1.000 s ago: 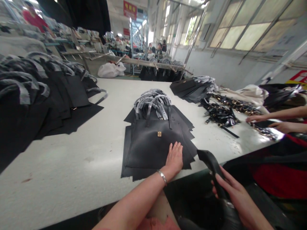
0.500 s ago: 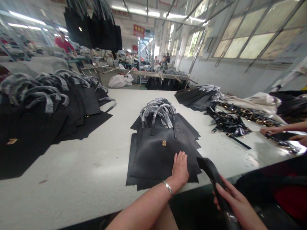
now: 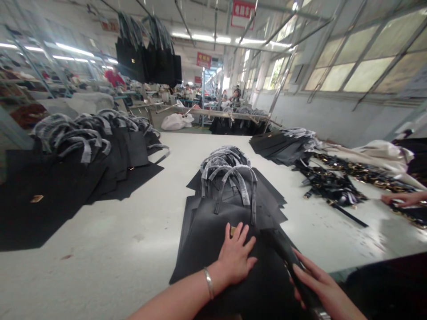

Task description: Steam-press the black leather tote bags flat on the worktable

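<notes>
My left hand (image 3: 236,260), with a silver bangle at the wrist, lies with spread fingers on the top black bag (image 3: 200,240). Its fingertips partly cover the gold-coloured clasp (image 3: 232,231). My right hand (image 3: 315,284) is wrapped round a black curved handheld tool (image 3: 278,246), whose exact kind I cannot make out. The tool's broad front end is over the bag's right side, close to the surface; whether it touches is unclear. Wrapped handles (image 3: 245,189) rise from the bag's far edge. More black bags (image 3: 271,191) are stacked beneath it.
A large pile of black bags (image 3: 126,189) covers the table's left side. At the right are another stack (image 3: 276,149), buckled black straps (image 3: 333,182) and another person's hand (image 3: 403,200). Bags (image 3: 147,62) hang from a rack beyond the white table (image 3: 133,253).
The top bag has shifted toward me off the stack's near side. My left hand has moved left toward its clasp. The tool has come from beside the stack to over the bag.
</notes>
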`<state>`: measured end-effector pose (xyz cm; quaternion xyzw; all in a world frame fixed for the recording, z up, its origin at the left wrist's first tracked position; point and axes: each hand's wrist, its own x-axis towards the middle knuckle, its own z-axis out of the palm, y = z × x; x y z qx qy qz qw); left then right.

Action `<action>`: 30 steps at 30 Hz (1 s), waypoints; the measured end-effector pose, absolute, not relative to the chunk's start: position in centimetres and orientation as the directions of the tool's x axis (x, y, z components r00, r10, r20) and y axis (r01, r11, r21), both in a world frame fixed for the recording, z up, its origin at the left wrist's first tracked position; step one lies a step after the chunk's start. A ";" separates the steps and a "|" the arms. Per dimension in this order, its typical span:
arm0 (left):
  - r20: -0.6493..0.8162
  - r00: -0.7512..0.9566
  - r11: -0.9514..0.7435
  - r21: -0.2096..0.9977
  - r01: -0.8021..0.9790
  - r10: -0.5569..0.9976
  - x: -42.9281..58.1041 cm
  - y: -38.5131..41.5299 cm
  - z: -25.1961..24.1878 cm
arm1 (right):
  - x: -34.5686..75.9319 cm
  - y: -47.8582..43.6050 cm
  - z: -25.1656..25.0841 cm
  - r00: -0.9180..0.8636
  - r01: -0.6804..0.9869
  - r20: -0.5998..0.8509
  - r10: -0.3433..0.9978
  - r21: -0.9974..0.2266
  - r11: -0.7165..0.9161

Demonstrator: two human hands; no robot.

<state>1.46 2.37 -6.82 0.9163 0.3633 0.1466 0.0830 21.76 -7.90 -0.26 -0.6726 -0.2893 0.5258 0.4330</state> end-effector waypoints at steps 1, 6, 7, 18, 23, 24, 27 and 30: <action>0.203 0.692 -0.720 0.257 0.645 0.693 1.5 2.1 -7.1 | 21.6 -7.3 -0.3 0.255 -0.068 -0.464 0.848 -0.884 -0.463; 0.201 0.665 -0.693 0.283 0.663 0.719 1.9 0.6 -7.5 | 20.8 -3.5 0.2 0.172 -0.065 -0.482 0.859 -0.876 -0.478; 0.199 0.663 -0.689 0.292 0.663 0.722 1.9 0.5 -7.4 | 20.7 -2.8 0.4 0.178 -0.064 -0.477 0.861 -0.878 -0.474; 0.208 0.647 -0.672 0.369 0.643 0.733 1.7 0.6 -6.9 | 20.8 -1.6 1.1 0.158 -0.074 -0.533 0.831 -0.846 -0.528; 0.201 0.642 -0.664 0.366 0.652 0.740 1.7 0.7 -6.9 | 21.5 0.6 1.7 0.244 -0.099 -0.398 0.884 -0.917 -0.386; 0.203 0.640 -0.663 0.372 0.650 0.741 1.7 0.7 -6.9 | 22.1 0.3 1.8 0.278 -0.103 -0.380 0.882 -0.925 -0.366; 0.210 0.635 -0.660 0.378 0.649 0.744 1.7 0.7 -7.2 | 24.3 -1.9 2.1 0.337 -0.124 -0.424 0.840 -0.905 -0.407; 0.209 0.636 -0.662 0.366 0.654 0.743 1.8 0.7 -7.5 | 25.5 -4.1 1.8 0.306 -0.130 -0.514 0.801 -0.856 -0.500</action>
